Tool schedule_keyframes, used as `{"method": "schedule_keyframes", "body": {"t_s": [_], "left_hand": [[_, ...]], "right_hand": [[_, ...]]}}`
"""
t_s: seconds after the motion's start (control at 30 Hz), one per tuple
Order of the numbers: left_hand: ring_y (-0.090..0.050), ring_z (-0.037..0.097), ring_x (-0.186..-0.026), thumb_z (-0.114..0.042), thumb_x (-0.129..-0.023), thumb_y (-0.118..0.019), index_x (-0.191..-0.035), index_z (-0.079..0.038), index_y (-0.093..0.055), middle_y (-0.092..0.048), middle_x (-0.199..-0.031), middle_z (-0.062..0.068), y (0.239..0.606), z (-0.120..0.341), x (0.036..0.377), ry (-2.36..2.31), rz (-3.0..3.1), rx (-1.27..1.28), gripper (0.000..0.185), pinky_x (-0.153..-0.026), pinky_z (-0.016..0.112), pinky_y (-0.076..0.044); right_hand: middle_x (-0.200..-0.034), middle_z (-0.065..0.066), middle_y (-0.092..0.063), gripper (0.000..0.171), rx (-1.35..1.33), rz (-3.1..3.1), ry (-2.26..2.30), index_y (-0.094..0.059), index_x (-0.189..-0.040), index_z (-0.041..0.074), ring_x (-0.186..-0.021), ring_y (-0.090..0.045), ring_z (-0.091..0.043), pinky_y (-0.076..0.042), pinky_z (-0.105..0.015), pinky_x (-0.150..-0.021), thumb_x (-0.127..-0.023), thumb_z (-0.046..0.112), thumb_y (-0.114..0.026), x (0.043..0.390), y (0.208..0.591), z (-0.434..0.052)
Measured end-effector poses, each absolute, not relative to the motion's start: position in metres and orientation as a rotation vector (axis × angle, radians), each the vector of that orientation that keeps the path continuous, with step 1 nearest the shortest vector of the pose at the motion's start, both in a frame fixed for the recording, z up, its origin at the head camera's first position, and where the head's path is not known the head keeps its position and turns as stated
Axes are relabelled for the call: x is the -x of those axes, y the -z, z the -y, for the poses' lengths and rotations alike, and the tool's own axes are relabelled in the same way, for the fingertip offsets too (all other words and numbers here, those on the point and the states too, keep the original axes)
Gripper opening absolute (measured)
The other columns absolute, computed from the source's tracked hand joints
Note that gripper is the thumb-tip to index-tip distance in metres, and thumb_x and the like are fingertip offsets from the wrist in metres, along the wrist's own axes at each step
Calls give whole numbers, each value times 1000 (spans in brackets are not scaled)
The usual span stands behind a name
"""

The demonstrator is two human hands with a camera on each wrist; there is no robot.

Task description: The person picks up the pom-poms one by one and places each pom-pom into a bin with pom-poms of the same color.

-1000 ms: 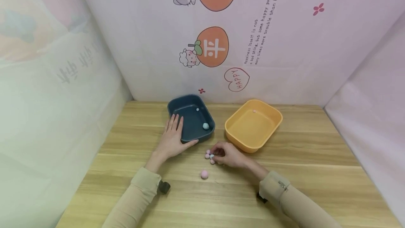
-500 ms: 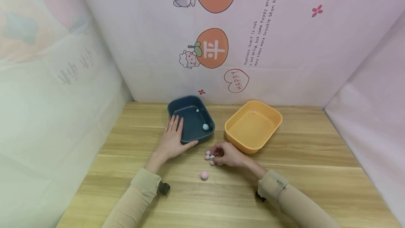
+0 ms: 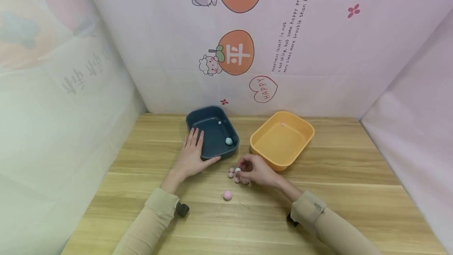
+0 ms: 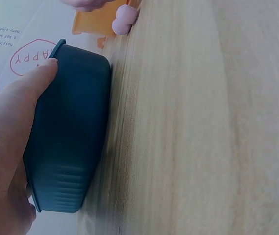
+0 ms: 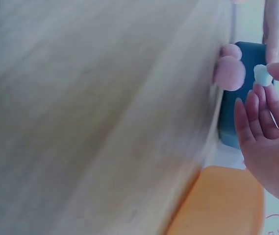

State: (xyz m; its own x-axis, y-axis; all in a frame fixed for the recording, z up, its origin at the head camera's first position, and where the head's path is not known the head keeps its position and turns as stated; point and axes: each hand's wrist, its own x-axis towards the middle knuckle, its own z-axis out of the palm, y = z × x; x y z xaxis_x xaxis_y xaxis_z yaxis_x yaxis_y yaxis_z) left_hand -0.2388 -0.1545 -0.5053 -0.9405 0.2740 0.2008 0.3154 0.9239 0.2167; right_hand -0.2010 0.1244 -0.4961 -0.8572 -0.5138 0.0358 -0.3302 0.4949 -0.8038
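Left wrist view. The left hand (image 4: 4, 142) lies against the outer wall of a dark blue rectangular plastic tray (image 4: 68, 132), thumb extended along its upper rim. The tray stands on a light wooden tabletop (image 4: 203, 127) with lengthwise grain. At the top edge, a small pink fluffy ball (image 4: 125, 19) rests on the wood, just beside an orange plastic tray (image 4: 88, 22) that is only partly visible. Above it, a blurred pinkish shape (image 4: 83, 4), possibly fingers.
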Motion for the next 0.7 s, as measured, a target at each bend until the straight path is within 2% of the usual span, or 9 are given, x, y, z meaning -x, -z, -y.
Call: {"method": "schedule_keyframes", "body": {"t_s": [0.2, 0.3, 0.43, 0.7], "left_hand": [[-6, 33, -154, -88, -74, -45, -156, -7, -17, -6, -165, 14, 504, 155, 238, 379, 2917, 463, 118, -123, 55, -17], [-6, 33, -154, -88, -75, -45, -156, -7, -17, -5, -165, 14, 506, 156, 238, 377, 2922, 460, 118, -123, 55, -17], [-7, 33, -154, -88, -75, -44, -156, -7, -16, -6, -165, 13, 507, 156, 238, 370, 2920, 449, 118, -123, 54, -17], [-9, 34, -153, -88, -75, -45, -155, -6, -18, -7, -165, 14, 506, 156, 238, 384, 2912, 454, 118, -123, 55, -18]], "right_hand": [[-96, 0, -66, 15, 758, -2565, 1419, -64, -98, 15, -95, -63, -16, -55, -41, -87, -86, 12, -73, 201, 484, -119], [-98, 0, -66, 15, 769, -2598, 1452, -63, -98, 15, -96, -62, -16, -53, -44, -91, -87, 14, -72, 204, 479, -115], [-96, 1, -66, 13, 757, -2673, 1472, -64, -97, 15, -95, -61, -18, -52, -48, -91, -88, 17, -72, 214, 476, -111], [-91, -8, -66, 15, 737, -2705, 1544, -62, -95, 8, -93, -63, -37, -51, -54, -89, -85, 12, -73, 238, 465, -101]]}}
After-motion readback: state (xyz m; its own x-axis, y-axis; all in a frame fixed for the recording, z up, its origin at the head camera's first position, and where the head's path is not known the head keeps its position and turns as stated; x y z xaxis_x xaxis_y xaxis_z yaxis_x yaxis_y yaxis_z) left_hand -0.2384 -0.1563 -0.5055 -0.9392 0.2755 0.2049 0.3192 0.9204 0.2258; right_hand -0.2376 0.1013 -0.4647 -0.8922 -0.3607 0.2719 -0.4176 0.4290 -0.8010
